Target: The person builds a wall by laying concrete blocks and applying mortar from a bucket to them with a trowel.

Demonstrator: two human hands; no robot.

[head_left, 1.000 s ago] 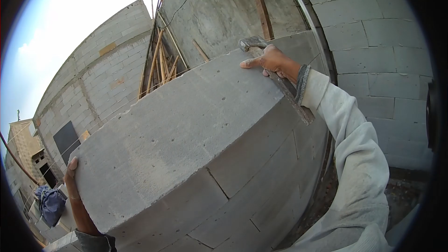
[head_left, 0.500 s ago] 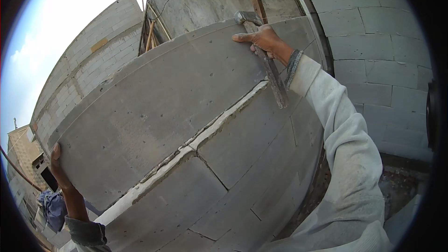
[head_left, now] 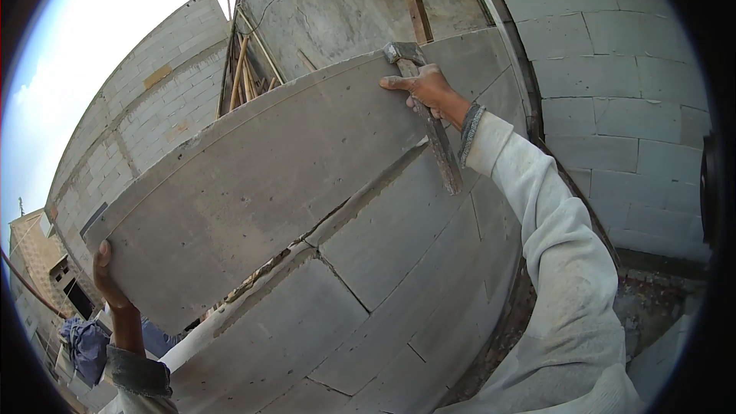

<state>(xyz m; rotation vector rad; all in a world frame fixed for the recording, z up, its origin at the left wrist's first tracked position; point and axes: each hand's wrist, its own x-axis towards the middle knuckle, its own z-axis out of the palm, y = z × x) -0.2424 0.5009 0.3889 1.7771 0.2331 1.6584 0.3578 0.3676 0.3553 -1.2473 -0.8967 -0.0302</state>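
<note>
A large grey block [head_left: 245, 192] lies along the top of a block wall [head_left: 414, 238], with a rough mortar joint [head_left: 284, 264] beneath it. At the block's left end, my left hand [head_left: 113, 284] presses against the edge, its fingers partly hidden behind it. My right hand [head_left: 429, 92] is at the block's right end, wrapped round the handle of a hammer [head_left: 441, 146]. The hammer's head sits at the block's top edge, and its handle points down across the wall face. A dark gap shows under the block's left part.
Bamboo poles [head_left: 244, 77] and a wooden strip [head_left: 414, 0] stand behind the wall. Another block wall [head_left: 613, 92] rises at the right, beside a metal strip [head_left: 494, 0]. A blue cloth bundle [head_left: 86, 345] is at lower left, and rubble [head_left: 652, 314] lies at lower right.
The block's left end has shifted, and the gap beneath it is wider, with its top now tilted back. Both hands have moved slightly with it, and the right still holds the hammer.
</note>
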